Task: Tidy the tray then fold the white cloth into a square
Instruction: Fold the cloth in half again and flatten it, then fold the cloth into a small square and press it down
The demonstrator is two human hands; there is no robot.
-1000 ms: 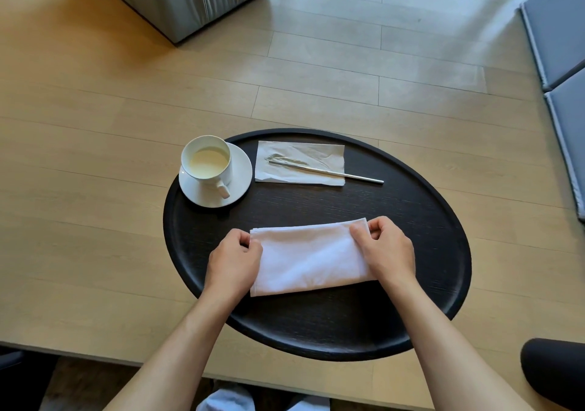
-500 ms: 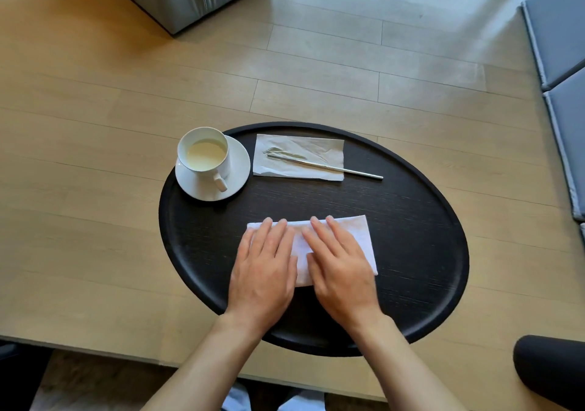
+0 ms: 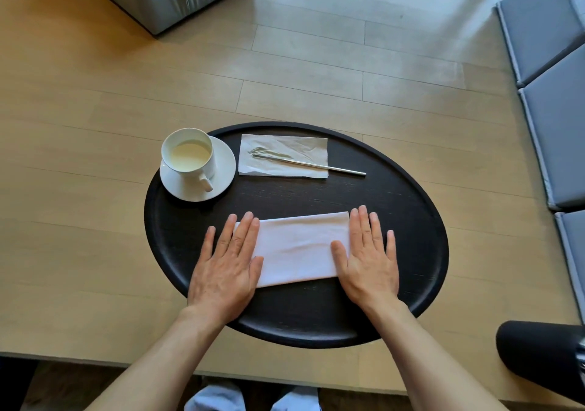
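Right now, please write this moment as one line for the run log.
step: flatten fold | white cloth: rectangle on tray | left hand: flat, left end | right hand: flat, right end | square: not yet

Single head view — looks steeply down, forward, close over tray (image 3: 421, 220) — no second view.

Bright, even daylight falls from the upper right, leaving pale glare on the floor (image 3: 364, 15). Shadows are soft and short. Focus is sharp; wide-angle distortion bends the edges.
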